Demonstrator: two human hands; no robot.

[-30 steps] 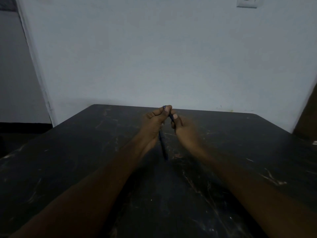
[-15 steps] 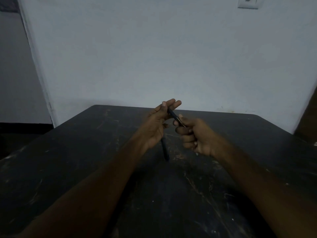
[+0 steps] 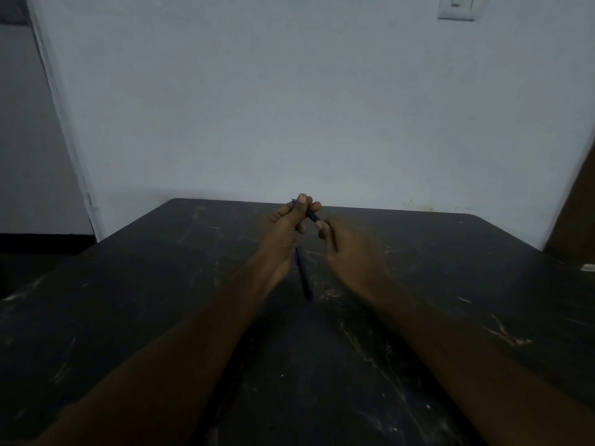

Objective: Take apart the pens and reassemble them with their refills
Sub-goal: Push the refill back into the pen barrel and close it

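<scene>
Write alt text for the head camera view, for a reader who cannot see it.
Two bare hands hold a dark pen above a scratched black table: the left hand pinches its far end, the blurred right hand its near end. A second dark pen lies on the table between the wrists, before a pale wall.

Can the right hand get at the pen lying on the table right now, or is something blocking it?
Probably not yet: nothing blocks the path to the pen on the table, which lies bare between the forearms, but the right hand is pinching the held pen with the left hand.
</scene>
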